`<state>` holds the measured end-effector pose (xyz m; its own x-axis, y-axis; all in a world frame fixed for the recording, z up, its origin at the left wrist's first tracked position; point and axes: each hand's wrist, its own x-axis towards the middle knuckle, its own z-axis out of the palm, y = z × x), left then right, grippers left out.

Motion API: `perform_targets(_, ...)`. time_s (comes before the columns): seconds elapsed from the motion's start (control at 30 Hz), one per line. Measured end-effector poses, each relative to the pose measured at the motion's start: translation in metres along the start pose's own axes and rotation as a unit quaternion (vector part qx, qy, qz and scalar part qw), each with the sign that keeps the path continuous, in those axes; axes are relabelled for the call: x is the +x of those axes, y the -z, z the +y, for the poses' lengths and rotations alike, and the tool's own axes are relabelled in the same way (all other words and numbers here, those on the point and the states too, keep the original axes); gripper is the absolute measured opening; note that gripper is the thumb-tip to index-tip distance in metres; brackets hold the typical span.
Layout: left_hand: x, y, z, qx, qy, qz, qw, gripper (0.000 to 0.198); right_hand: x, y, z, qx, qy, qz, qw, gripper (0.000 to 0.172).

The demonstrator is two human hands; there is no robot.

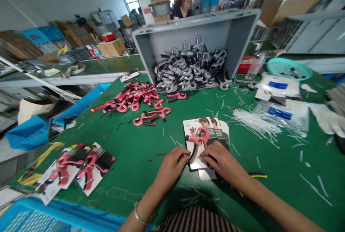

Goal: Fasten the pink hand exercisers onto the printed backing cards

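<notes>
A pink and black hand grip strengthener (pixel 199 139) lies on a printed backing card (pixel 194 165), which rests on a small stack of similar cards (pixel 223 131). My left hand (pixel 174 163) is at the left edge of the card, thumb and forefinger closed at the lower end of the strengthener's handle. From the right, my right hand (pixel 219 156) reaches over the card, its fingers pinched beside the strengthener; what is between them is too small to make out. White cable ties (pixel 256 126) lie loose in a heap to the right.
A grey crate (pixel 144 52) tipped toward me holds many grey strengtheners (pixel 185 70). Pink strengtheners (pixel 134 95) are piled left of it. Carded strengtheners (pixel 90 169) lie at left. Yellow-handled cutters (pixel 257 175) sit by my right forearm. A person (pixel 183 3) is behind the crate.
</notes>
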<state>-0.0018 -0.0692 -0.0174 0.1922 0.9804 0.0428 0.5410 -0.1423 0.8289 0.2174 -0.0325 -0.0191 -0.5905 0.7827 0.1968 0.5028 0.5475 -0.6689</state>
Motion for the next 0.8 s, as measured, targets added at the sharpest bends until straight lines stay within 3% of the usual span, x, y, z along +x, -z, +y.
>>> perform_targets(0.1,0.004,-0.008,0.000,-0.022,-0.013,0.028,0.999,0.013,0.004,-0.003,0.000,0.018,0.005,0.021,1.000,0.011)
perform_targets(0.27,0.009,-0.021,0.005,-0.041,-0.022,0.049,0.998,0.008,0.005,-0.002,-0.002,0.016,-0.053,0.046,0.997,0.008)
perform_targets(0.53,0.011,-0.023,0.003,-0.071,-0.024,0.046,0.996,0.007,-0.005,0.011,-0.001,-0.054,0.018,-0.012,0.998,0.011)
perform_targets(0.8,0.011,-0.018,0.009,-0.060,-0.035,0.016,0.997,0.008,-0.002,0.010,-0.005,-0.057,0.028,-0.014,0.998,0.012)
